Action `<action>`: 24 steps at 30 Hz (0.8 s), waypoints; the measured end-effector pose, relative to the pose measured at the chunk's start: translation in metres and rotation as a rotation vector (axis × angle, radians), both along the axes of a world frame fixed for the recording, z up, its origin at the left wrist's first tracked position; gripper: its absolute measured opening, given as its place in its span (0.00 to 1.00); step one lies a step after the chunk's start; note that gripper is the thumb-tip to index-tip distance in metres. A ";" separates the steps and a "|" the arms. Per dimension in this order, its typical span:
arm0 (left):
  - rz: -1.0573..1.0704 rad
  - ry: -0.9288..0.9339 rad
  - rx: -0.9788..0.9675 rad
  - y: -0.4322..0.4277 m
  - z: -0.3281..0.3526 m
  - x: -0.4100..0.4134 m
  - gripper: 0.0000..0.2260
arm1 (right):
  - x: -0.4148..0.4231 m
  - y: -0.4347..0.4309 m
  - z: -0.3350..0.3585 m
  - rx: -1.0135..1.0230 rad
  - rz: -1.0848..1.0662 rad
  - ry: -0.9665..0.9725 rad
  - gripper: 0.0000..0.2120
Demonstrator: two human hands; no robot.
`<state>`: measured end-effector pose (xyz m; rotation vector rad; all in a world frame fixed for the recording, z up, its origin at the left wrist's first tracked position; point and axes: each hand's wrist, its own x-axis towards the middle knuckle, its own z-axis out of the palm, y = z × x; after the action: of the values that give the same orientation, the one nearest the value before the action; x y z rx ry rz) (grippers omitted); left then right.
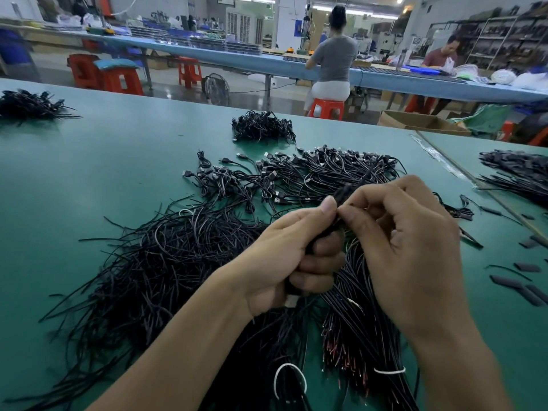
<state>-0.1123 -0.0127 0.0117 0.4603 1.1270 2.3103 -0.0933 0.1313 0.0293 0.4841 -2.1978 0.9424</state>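
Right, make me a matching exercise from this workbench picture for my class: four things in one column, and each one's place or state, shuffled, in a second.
Things:
1 left hand
2 white band
3 red stool
4 short black tube pieces

Places or states:
A on the green table, far right
B under a seated person
C gripping black cables
D wrapped round a cable bundle

Pairs: 1-C, 2-D, 3-B, 4-A.

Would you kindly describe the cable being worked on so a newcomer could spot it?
On the green table, find the nearest heap of black cables. Above it, the left hand grips one cable whose top end the right hand pinches; it alone is lifted off the heap.
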 end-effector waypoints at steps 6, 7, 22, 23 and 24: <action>0.325 0.110 -0.018 0.015 0.005 0.006 0.21 | 0.006 -0.029 0.002 -0.418 0.131 -0.134 0.09; 0.402 0.155 -0.031 0.016 0.004 0.007 0.20 | 0.008 -0.034 0.003 -0.529 0.187 -0.199 0.07; 0.663 0.623 -0.272 -0.002 -0.003 -0.005 0.08 | -0.004 -0.019 0.000 -1.138 0.465 -0.804 0.06; 0.677 0.662 -0.344 -0.004 -0.004 -0.007 0.11 | -0.005 -0.014 0.001 -1.144 0.452 -0.781 0.06; 0.672 0.670 -0.390 -0.005 -0.004 -0.007 0.11 | -0.005 -0.010 0.001 -1.119 0.436 -0.751 0.06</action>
<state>-0.1192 -0.0179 0.0082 0.8318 2.2971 2.4196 -0.0983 0.1216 0.0304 0.0292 -1.6962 2.6618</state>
